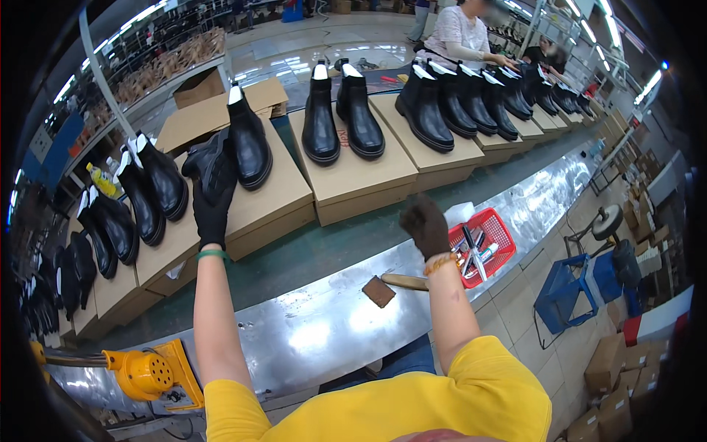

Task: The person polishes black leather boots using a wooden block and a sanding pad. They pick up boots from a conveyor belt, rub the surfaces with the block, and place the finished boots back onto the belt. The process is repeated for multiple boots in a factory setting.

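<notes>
My left hand, in a black glove, grips a black ankle boot that is tipped over on a cardboard shoebox. Its upright mate, with white stuffing at the top, stands just to the right. Over the bench my right hand, in a dark brown glove, is closed with fingers curled; whatever may be in them is hidden. Beside that hand sits a red plastic basket with pens and small tools. Below it lie a wooden-handled tool and a brown square piece.
Pairs of black boots stand on shoeboxes along a green conveyor. A shiny metal bench runs in front of me, with a yellow machine at lower left. A co-worker stands across the line at far right.
</notes>
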Action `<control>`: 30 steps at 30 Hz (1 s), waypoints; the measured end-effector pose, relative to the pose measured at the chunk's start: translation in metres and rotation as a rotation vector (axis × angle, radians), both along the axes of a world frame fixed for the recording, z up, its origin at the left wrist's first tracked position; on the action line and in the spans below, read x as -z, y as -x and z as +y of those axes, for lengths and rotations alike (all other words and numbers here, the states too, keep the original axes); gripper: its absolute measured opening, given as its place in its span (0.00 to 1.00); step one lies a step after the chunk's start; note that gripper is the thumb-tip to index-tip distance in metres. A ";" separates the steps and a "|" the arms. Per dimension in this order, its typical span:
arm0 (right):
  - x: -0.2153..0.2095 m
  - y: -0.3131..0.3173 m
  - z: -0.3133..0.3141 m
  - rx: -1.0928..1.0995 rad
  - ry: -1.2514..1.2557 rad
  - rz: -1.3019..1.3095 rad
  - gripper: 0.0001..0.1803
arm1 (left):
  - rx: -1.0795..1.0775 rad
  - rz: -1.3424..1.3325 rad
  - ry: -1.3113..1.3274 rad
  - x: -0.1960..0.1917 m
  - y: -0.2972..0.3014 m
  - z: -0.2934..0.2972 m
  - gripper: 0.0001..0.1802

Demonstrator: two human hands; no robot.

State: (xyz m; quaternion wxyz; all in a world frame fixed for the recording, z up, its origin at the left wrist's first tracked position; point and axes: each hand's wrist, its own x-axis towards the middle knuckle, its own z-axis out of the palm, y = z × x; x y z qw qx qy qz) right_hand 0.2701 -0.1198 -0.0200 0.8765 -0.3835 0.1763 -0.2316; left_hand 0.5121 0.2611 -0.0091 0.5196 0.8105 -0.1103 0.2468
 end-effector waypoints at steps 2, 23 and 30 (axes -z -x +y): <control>0.007 0.023 0.014 -0.024 -0.020 0.053 0.09 | 0.016 0.012 0.051 0.005 -0.022 -0.001 0.45; -0.016 0.079 0.059 -0.101 0.156 0.139 0.17 | 0.288 -0.232 0.422 -0.058 0.053 0.085 0.22; -0.042 0.088 0.108 -0.468 -0.029 -0.060 0.20 | 0.559 0.095 1.161 -0.044 0.218 0.079 0.28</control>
